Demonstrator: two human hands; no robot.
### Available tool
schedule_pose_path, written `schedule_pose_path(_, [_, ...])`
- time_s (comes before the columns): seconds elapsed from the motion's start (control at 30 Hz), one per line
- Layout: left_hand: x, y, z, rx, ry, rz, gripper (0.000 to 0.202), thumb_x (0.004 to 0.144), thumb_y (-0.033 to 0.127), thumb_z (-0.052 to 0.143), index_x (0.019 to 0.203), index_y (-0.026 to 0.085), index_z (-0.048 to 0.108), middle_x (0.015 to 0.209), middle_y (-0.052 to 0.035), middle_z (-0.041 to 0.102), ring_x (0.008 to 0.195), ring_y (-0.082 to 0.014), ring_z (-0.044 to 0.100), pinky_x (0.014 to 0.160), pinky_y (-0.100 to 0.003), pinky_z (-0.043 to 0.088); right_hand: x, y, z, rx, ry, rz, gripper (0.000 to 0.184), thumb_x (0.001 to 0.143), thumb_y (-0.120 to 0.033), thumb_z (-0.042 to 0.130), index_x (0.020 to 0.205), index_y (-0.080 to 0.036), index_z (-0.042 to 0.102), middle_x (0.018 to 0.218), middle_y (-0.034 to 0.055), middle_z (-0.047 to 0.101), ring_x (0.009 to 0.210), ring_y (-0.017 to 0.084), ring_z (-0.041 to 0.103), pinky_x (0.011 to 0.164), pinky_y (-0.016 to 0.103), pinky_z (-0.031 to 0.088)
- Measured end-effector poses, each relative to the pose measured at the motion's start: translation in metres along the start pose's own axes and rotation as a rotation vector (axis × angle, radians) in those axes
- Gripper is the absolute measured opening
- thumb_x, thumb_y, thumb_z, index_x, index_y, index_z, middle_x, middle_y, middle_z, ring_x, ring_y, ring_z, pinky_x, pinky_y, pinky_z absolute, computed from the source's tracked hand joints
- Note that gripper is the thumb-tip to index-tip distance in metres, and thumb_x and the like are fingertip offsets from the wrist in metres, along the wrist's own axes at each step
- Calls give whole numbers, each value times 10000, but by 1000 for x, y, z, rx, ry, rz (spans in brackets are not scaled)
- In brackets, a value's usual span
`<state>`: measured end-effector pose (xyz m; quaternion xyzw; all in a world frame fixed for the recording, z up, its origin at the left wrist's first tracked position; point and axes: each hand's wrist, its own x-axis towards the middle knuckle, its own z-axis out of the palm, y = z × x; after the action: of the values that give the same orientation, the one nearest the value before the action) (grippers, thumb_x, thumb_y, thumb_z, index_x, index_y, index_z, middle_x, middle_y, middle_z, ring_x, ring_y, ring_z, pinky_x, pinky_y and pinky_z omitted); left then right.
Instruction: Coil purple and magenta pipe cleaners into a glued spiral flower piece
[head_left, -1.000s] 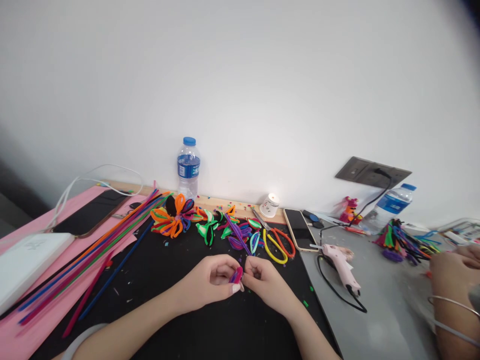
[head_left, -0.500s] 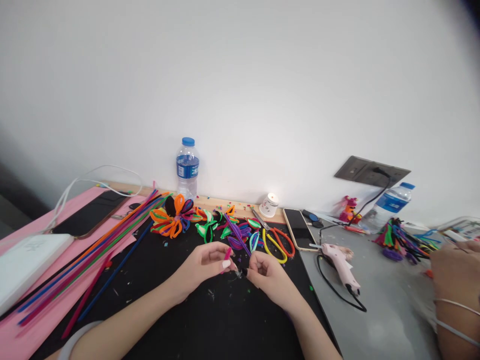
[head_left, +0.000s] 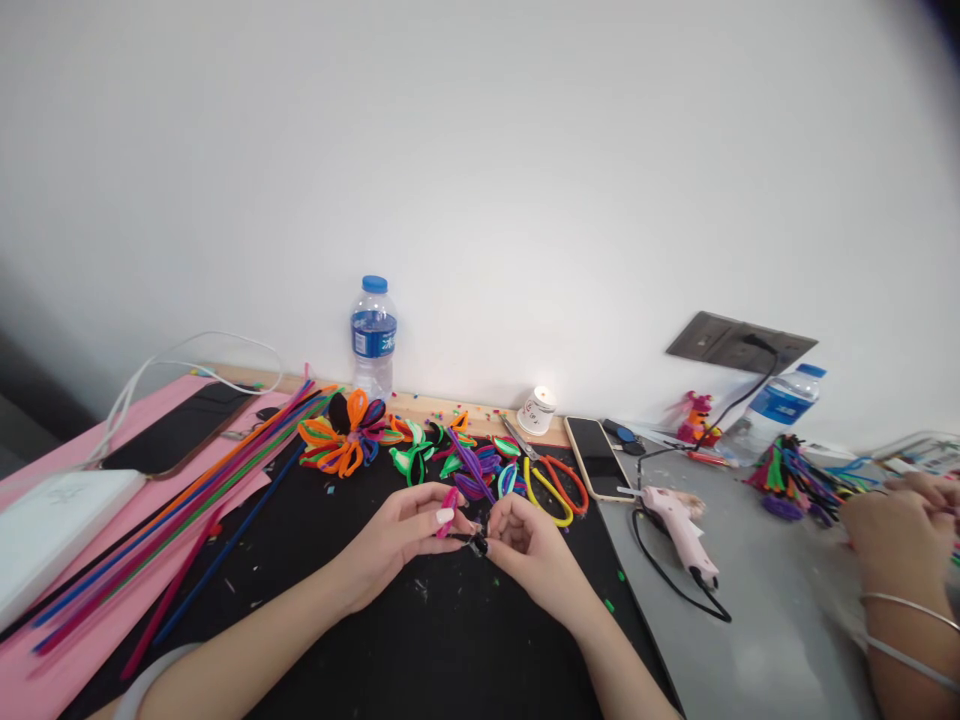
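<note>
Between the fingers of my left hand [head_left: 405,535] is a short, bent piece of magenta pipe cleaner [head_left: 448,512]. My right hand [head_left: 525,540] is closed in a pinch close beside it, at a small black piece [head_left: 478,543] that looks like pipe cleaner; fingers partly hide it. Just beyond both hands lie bent pipe-cleaner petals in green and white [head_left: 410,458] and purple [head_left: 472,472]. A pipe-cleaner flower [head_left: 349,432], mostly orange, sits further left. Scissors [head_left: 555,480] with one yellow and one red handle rest behind my right hand.
Loose pipe cleaners [head_left: 187,500] lie across pink paper at left, near a dark phone [head_left: 176,430] and a white box [head_left: 67,530]. A water bottle [head_left: 373,340] stands by the wall. At right are a phone [head_left: 600,458], a pink glue gun [head_left: 681,530] and another person's hand [head_left: 896,530].
My hands have come closer together, and the black piece now shows between them. The magenta piece has turned and shows more. At right, the other person's hands have moved inward.
</note>
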<state>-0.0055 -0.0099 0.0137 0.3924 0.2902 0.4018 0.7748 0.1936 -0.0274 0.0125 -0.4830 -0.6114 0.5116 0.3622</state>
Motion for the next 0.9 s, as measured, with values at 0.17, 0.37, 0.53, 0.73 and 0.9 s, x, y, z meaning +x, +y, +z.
schedule_pose_path(0.17, [0,0,2,-47,-47,16,177,756,239,664,898,135,644,819,-79,682,924,-218,616,946,-430,424,-4,-1,0,70,-95,7,171,739,-173,647,784,-191,483,602,-78,423,521,72,346,496,200,258])
schedule_pose_path(0.37, [0,-1,3,-77,-110,24,156,764,240,654,870,125,652,805,-75,675,881,-195,600,967,-435,397,-6,-4,-3,146,-225,52,216,740,-243,674,767,-186,468,509,-105,378,443,47,282,449,190,195])
schedule_pose_path(0.53, [-2,-1,3,-82,-162,-5,168,767,234,657,886,115,653,820,-84,675,871,-192,604,920,-405,425,-7,-7,-4,222,-283,64,265,728,-275,702,750,-184,454,494,-113,366,424,36,241,435,191,160])
schedule_pose_path(0.73, [0,-6,-1,-40,-175,-85,185,757,216,676,900,105,642,817,-96,687,796,-187,628,810,-361,473,-5,0,-4,240,-310,101,299,690,-251,741,748,-182,456,507,-111,379,432,36,246,427,189,155])
schedule_pose_path(0.9, [2,-7,-2,-38,-139,-52,196,764,246,672,895,102,649,786,-88,693,777,-175,637,779,-304,471,-3,4,-5,185,-219,76,271,696,-186,717,711,-183,446,521,-104,357,457,45,250,429,191,157])
